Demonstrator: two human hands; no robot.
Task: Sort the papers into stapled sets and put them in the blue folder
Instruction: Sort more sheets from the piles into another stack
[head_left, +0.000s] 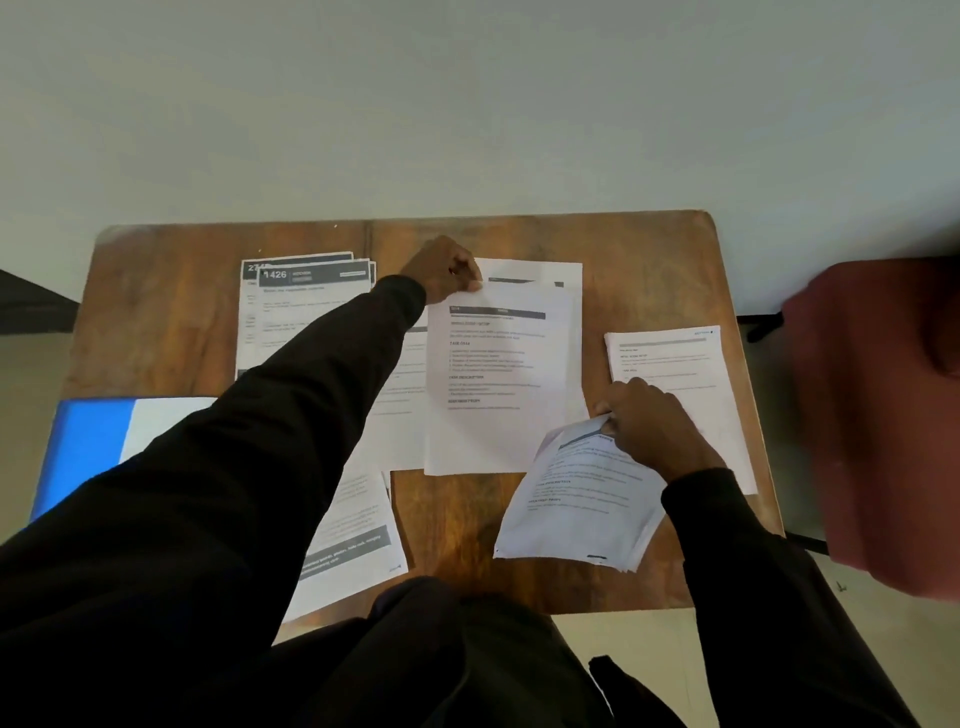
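Printed papers lie spread over a wooden table (156, 322). My left hand (447, 270) reaches far across and pinches the top left corner of a middle sheet (498, 384) that lies on another sheet. My right hand (649, 421) grips the top corner of a curled stack of papers (576, 504) near the front right. A pile with dark headers marked 1426 (301, 296) sits at the back left. One more set (680, 374) lies at the right edge. The blue folder (88, 447) lies open at the left edge, partly under my sleeve.
A sheet with a grey band (353, 545) lies at the front, partly under my left arm. A blurred reddish shape (878, 415) stands close at the right of the table. Behind the table is a plain pale wall.
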